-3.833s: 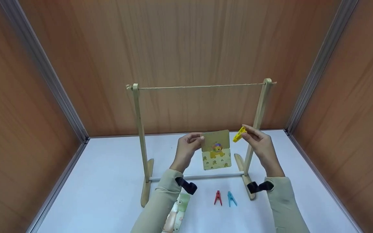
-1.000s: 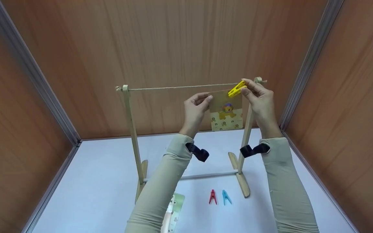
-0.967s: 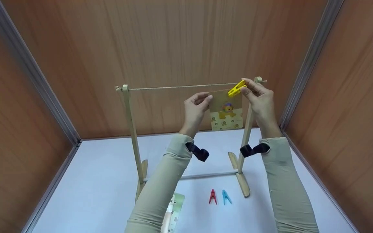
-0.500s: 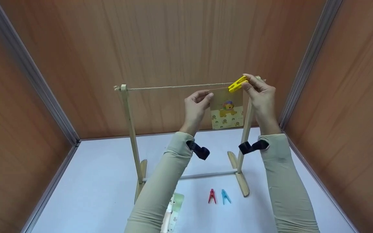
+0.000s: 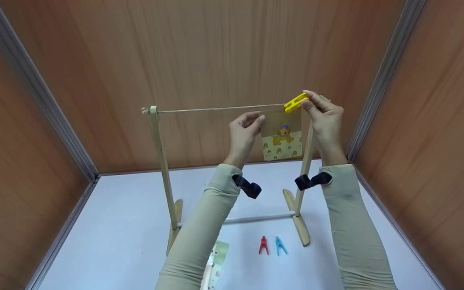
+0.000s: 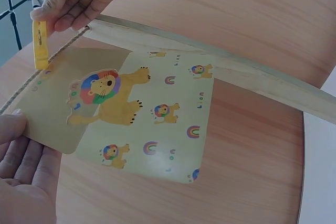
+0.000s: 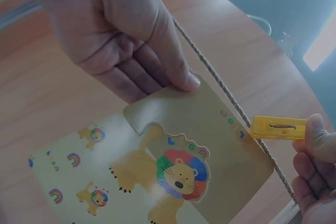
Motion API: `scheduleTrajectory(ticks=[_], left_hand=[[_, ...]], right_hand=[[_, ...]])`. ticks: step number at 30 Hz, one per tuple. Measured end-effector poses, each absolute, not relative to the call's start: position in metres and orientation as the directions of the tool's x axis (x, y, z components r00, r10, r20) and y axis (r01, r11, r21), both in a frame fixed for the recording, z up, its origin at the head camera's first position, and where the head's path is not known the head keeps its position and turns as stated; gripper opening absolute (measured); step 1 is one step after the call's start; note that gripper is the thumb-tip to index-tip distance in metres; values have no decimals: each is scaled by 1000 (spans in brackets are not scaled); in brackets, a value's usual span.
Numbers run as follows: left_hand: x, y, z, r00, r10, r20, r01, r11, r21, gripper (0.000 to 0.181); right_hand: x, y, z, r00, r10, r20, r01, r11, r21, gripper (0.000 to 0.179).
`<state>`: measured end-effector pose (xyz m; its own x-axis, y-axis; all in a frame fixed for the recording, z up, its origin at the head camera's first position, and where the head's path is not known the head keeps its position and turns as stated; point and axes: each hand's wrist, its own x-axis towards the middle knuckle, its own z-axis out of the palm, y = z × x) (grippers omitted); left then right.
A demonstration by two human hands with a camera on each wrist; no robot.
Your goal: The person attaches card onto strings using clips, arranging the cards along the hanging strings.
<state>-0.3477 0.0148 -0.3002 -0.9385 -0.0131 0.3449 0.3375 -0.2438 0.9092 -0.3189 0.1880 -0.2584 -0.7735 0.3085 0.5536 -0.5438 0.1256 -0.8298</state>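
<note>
My left hand [image 5: 245,135] pinches the upper left corner of a card [image 5: 282,137] with a lion printed on it, held upright just below the string [image 5: 216,108]. My right hand [image 5: 324,125] grips a yellow clothespin [image 5: 295,102] by its handle end, between thumb and fingers. In the right wrist view the clothespin's tip [image 7: 257,127] lies over the string and the card's top edge. The left wrist view has the card's lion picture [image 6: 107,95] turned sideways, with the string running along the top edge.
The string spans two wooden posts [image 5: 161,169] joined by a white bar [image 5: 260,218] low down. On the white table [image 5: 127,233] lie a red clothespin [image 5: 264,245] and a blue clothespin [image 5: 280,245]. A green-and-white card [image 5: 220,253] is partly under my left forearm. Wood panels enclose the back and sides.
Both hands have risen from below the line to the string, bringing the card and clothespin up. Over the last second the clothespin has moved slightly higher, onto the string and the card's top edge.
</note>
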Motion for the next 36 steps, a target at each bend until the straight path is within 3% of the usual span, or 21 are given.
scheduleTrajectory(ticks=[20, 36], left_hand=[[-345, 18, -297, -933, -7, 361, 354, -215, 910, 25], [-345, 17, -298, -925, 7, 380, 371, -201, 907, 26]], right_hand=[[-318, 186, -252, -736, 361, 572, -564, 140, -814, 32], [-322, 183, -248, -714, 327, 619, -598, 176, -782, 28]])
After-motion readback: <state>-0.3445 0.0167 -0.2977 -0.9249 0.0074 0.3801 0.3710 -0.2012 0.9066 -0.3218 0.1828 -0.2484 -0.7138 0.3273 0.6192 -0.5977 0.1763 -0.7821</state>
